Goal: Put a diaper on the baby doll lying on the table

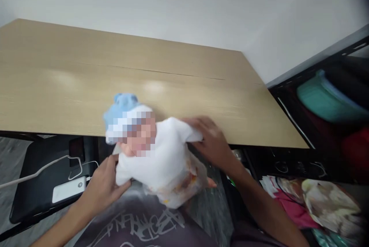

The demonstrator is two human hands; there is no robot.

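Note:
A baby doll (161, 154) in a white top and a blue cap lies across my lap, at the near edge of a wooden table (173, 85). My left hand (105, 181) grips the doll's arm and side at the lower left. My right hand (211, 139) closes on the doll's other sleeve at the table's edge. The doll's lower half is wrapped in a patterned, crinkly covering (184, 185). The picture is blurred by motion.
A black chair (43, 185) at the left carries a white power bank (69, 189) with a white cable. At the right stands a dark shelf (317, 124) holding a teal item (325, 100), with piled clothes and bags (323, 201) below. A white wall is behind the table.

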